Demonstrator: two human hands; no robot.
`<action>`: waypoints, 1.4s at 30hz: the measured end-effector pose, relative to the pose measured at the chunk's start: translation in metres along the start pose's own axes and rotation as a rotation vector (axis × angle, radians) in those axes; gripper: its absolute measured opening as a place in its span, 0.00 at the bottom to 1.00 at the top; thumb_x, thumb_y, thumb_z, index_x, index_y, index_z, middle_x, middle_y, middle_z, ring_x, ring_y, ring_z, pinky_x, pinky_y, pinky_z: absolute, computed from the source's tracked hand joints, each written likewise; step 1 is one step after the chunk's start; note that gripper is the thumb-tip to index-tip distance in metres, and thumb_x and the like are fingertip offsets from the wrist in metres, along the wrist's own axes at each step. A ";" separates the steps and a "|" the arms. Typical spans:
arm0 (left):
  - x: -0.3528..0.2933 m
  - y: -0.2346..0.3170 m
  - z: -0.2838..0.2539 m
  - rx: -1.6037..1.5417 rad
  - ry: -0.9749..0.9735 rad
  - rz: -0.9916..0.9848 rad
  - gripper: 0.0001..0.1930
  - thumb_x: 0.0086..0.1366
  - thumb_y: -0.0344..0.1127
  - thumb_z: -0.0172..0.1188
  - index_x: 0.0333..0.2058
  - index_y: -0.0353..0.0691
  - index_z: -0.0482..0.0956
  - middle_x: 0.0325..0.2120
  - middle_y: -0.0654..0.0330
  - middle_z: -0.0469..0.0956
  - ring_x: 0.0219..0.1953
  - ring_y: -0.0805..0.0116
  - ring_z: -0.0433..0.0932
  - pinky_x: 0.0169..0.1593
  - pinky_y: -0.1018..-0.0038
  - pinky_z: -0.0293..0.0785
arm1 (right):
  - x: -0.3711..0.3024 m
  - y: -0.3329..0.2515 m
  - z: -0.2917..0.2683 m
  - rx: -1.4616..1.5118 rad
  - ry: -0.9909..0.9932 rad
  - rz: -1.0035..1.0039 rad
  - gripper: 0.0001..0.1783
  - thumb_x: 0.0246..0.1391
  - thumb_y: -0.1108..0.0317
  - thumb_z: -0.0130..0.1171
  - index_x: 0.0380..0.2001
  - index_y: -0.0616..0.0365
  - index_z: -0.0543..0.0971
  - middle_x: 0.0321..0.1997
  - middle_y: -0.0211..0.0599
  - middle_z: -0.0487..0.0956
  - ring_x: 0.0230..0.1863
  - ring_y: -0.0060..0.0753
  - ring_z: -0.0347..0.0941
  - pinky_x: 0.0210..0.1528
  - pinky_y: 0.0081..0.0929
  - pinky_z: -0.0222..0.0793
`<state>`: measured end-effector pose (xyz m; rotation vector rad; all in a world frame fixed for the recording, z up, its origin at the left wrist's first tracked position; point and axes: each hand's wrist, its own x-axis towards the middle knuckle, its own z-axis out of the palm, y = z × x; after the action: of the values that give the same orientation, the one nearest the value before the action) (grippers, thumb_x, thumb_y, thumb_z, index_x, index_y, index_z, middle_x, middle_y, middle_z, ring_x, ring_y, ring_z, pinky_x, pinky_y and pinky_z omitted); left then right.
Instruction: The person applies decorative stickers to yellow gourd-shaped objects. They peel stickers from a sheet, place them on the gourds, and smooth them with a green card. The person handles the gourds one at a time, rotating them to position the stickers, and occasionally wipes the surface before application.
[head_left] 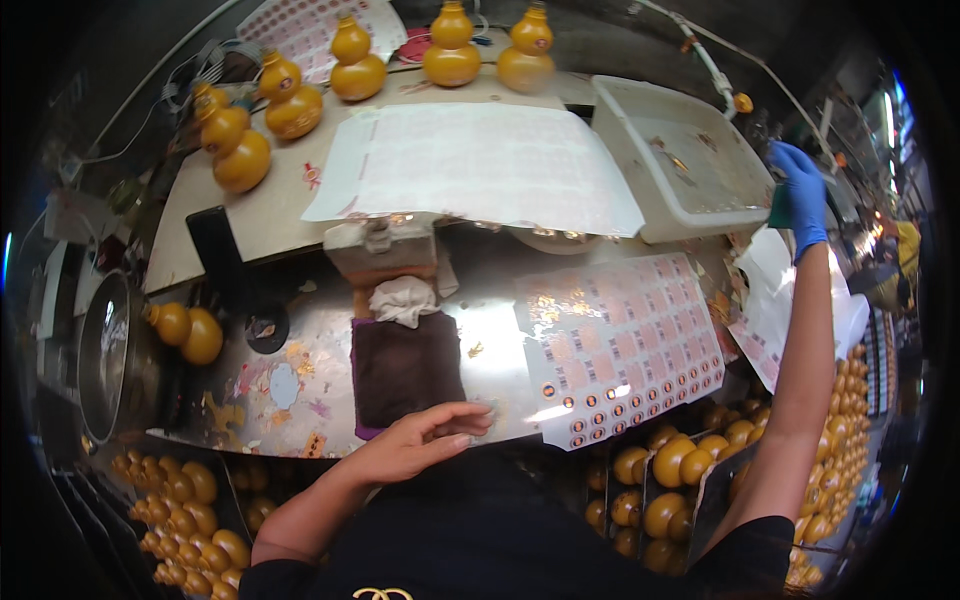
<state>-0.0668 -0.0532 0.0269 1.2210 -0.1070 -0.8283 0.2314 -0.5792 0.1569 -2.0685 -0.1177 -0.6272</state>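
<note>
My left hand (pixel 425 440) is bare and open, fingers loosely bent and thumb apart. It is over the metal worktop's near edge, beside a dark brown cloth (pixel 408 362) with a purple edge, and holds nothing. My right hand (pixel 803 192), in a blue glove, reaches far right past the rim of a whitish plastic tub (pixel 625 165). A dark green thing (pixel 780 207) shows against its palm; whether the fingers grip it is hidden. Between the hands lies a sheet of round and square stickers (pixel 625 350). A crumpled white cloth (pixel 403 300) sits behind the brown one.
Glossy yellow gourds (pixel 450 50) stand along the back. One gourd (pixel 187 332) lies at the left, near a metal basin (pixel 105 350) and a black upright stand (pixel 225 260). A large pale sheet (pixel 480 165) covers the raised board. Many gourds (pixel 190 520) fill racks below.
</note>
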 end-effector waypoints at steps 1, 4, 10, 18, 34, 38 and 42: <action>0.003 0.000 -0.003 0.011 -0.010 0.019 0.23 0.69 0.34 0.50 0.61 0.38 0.61 0.56 0.55 0.68 0.59 0.68 0.66 0.59 0.72 0.63 | -0.017 -0.044 0.050 -0.052 -0.155 -0.043 0.14 0.53 0.69 0.58 0.42 0.64 0.80 0.39 0.32 0.81 0.40 0.23 0.75 0.48 0.20 0.68; 0.003 0.010 -0.007 0.024 0.020 0.044 0.23 0.69 0.35 0.51 0.61 0.40 0.61 0.55 0.56 0.69 0.57 0.69 0.67 0.57 0.73 0.65 | -0.060 -0.131 0.172 0.130 -0.649 -0.043 0.12 0.53 0.69 0.58 0.38 0.66 0.80 0.35 0.36 0.81 0.37 0.24 0.76 0.44 0.22 0.70; -0.011 0.008 -0.017 0.002 0.089 0.090 0.24 0.68 0.35 0.52 0.61 0.39 0.61 0.55 0.54 0.69 0.57 0.67 0.67 0.57 0.72 0.66 | -0.102 -0.221 0.334 -0.094 -1.084 -0.410 0.10 0.48 0.65 0.61 0.32 0.60 0.81 0.29 0.39 0.81 0.33 0.29 0.75 0.41 0.27 0.71; -0.041 0.011 -0.044 0.046 0.220 0.169 0.23 0.67 0.31 0.52 0.60 0.34 0.62 0.54 0.53 0.69 0.58 0.65 0.66 0.62 0.69 0.60 | -0.094 -0.231 0.422 -0.255 -1.342 -0.515 0.08 0.45 0.67 0.58 0.30 0.54 0.82 0.29 0.40 0.80 0.32 0.34 0.74 0.39 0.27 0.69; -0.048 0.005 -0.065 0.056 0.232 0.223 0.24 0.67 0.34 0.52 0.60 0.35 0.62 0.54 0.52 0.69 0.58 0.63 0.67 0.60 0.69 0.62 | -0.103 -0.239 0.441 -0.520 -1.364 -0.569 0.12 0.39 0.60 0.64 0.25 0.57 0.82 0.28 0.43 0.81 0.30 0.41 0.77 0.37 0.32 0.72; -0.047 0.008 -0.063 0.050 0.240 0.199 0.24 0.67 0.32 0.52 0.60 0.35 0.62 0.55 0.52 0.69 0.58 0.63 0.67 0.61 0.69 0.62 | -0.107 -0.228 0.447 -0.605 -1.289 -0.626 0.14 0.40 0.58 0.63 0.27 0.58 0.82 0.29 0.46 0.81 0.30 0.45 0.76 0.37 0.34 0.72; -0.053 0.012 -0.061 0.077 0.254 0.188 0.24 0.65 0.28 0.52 0.60 0.35 0.63 0.54 0.53 0.70 0.58 0.63 0.68 0.62 0.68 0.60 | -0.089 -0.215 0.409 -0.330 -1.063 -0.490 0.15 0.45 0.58 0.60 0.29 0.60 0.81 0.29 0.47 0.80 0.31 0.45 0.76 0.38 0.34 0.72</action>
<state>-0.0680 0.0283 0.0325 1.3570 -0.0461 -0.5051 0.2438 -0.1121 0.1039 -2.5039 -1.2155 0.2724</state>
